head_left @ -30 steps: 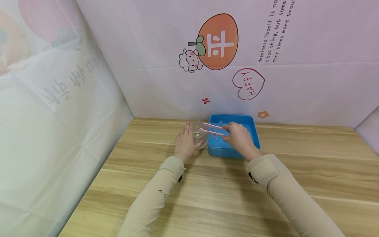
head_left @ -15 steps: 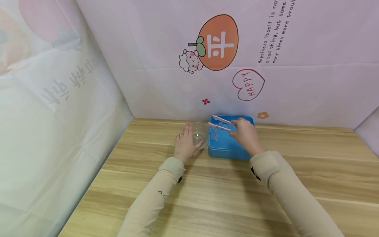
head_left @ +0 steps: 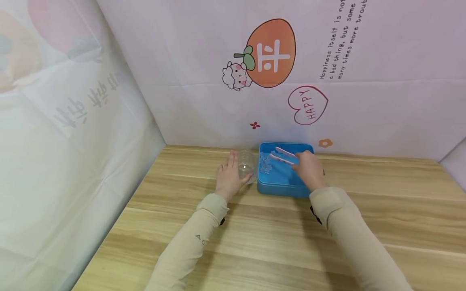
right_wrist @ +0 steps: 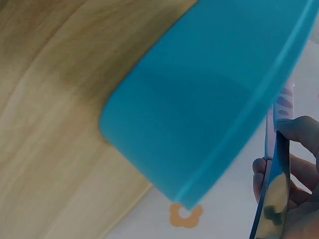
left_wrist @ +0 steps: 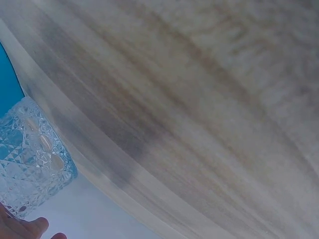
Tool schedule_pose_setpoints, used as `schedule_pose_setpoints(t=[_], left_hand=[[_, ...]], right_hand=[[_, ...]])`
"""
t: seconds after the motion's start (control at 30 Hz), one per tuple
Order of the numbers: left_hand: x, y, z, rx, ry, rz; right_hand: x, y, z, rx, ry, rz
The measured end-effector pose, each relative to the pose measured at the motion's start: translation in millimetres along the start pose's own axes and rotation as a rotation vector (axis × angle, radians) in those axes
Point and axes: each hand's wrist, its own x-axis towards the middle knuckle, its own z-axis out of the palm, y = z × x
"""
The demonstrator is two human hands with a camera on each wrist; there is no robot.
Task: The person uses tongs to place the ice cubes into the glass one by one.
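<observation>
My left hand (head_left: 229,178) holds a clear glass cup (head_left: 247,166) on the table, fingers along its left side and thumb at its near side. A cut diamond pattern covers the glass cup (left_wrist: 30,159) in the left wrist view, with fingertips (left_wrist: 37,226) beside it. My right hand (head_left: 308,169) grips pink tongs (head_left: 284,155) over a blue box (head_left: 278,190) just right of the cup. Their tips are spread above small clear, bluish pieces (head_left: 265,161) heaped at the box's left side. In the right wrist view the right hand (right_wrist: 301,169) pinches the tongs' handle.
The wooden table (head_left: 255,238) meets a printed white cloth backdrop (head_left: 200,109) right behind the cup and box. Another white cloth (head_left: 80,169) hangs along the left side.
My right hand has moved the tongs from above the cup rightward over the blue box. The left hand stays at the cup.
</observation>
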Motion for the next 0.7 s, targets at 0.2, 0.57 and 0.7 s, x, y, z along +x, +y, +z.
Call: schedule_pose_setpoints(t=[0.2,0.57,0.7], left_hand=[[-0.8,1.0,-1.1,-0.004,-0.009,0.003],[0.5,-0.3,0.0,0.024,0.001,0.002],[0.8,0.0,0.3,0.028,0.0,-0.002]], right_hand=[[0.5,7.5,7.4,0.02,-0.009,0.042],[2.7,12.7,21.7,0.004,-0.042,0.094],[3.8,12.5,22.9,0.006,-0.04,0.095]])
